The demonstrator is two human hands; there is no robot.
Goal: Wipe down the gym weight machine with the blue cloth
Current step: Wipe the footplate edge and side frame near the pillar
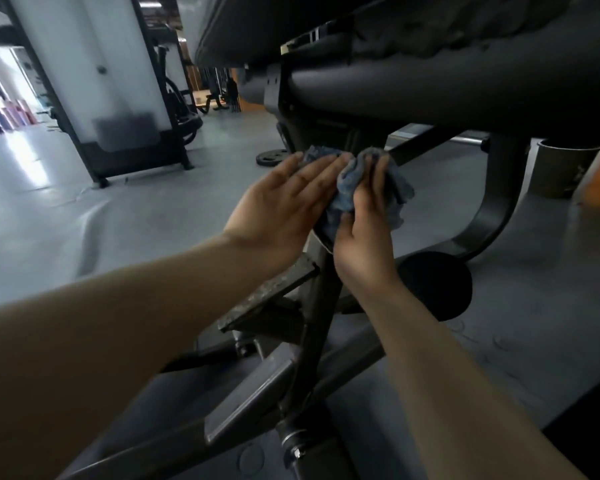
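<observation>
Blue cloth [352,183] gripped by right hand [364,233], left hand [281,209] flat, fingers straight, against machine frame [317,323]

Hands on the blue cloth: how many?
2. The left hand lies flat on the blue cloth; the right hand grips its bunched right side.

A grey, glossy floor [125,209] fills the room. At ten o'clock stands a tall white column [118,64] in a black frame, and bright daylight glares off the floor beside it. A weight plate [272,156] lies flat near centre. Toward twelve o'clock, dim exercise equipment [219,95] recedes.
</observation>
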